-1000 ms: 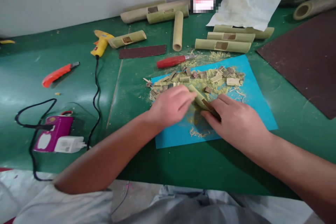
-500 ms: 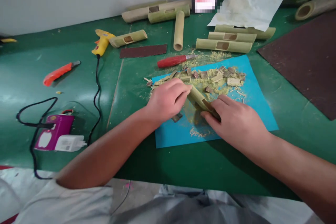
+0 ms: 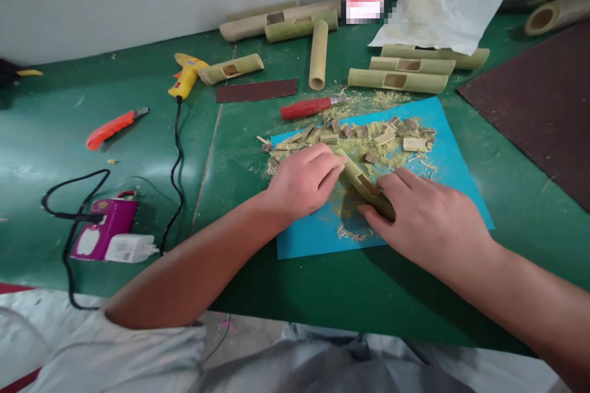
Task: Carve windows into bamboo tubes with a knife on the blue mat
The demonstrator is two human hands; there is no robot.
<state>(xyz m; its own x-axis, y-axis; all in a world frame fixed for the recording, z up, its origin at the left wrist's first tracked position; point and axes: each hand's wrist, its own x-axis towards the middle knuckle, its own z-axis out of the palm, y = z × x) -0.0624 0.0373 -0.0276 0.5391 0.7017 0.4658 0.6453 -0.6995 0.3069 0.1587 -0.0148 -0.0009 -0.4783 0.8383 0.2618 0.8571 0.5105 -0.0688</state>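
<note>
A short green bamboo tube (image 3: 354,173) with a rectangular notch cut in its wall lies slantwise over a blue sheet (image 3: 295,245). My right hand (image 3: 424,212) is wrapped round its near end, thumb below and fingers above, leaving the notch in sight. At the far end, my left hand (image 3: 308,175) is closed with thumb and fingertips pinched on the tube's end. Bamboo chips (image 3: 415,144) and pale sawdust (image 3: 387,150) are spread beyond the tube. A red-handled cutting tool (image 3: 306,108) rests just past the sheet.
Notched bamboo tubes (image 3: 396,81) lie at the back right, below a white paper (image 3: 437,12). On the left are a yellow glue gun (image 3: 187,77), an orange utility knife (image 3: 113,129) and a purple power strip (image 3: 104,230) with cords. A dark brown sheet (image 3: 539,104) covers the right side.
My right hand has shifted back along the bamboo tube, so more of the notch shows. My left hand keeps its pinch at the far end. The whole view has shifted slightly.
</note>
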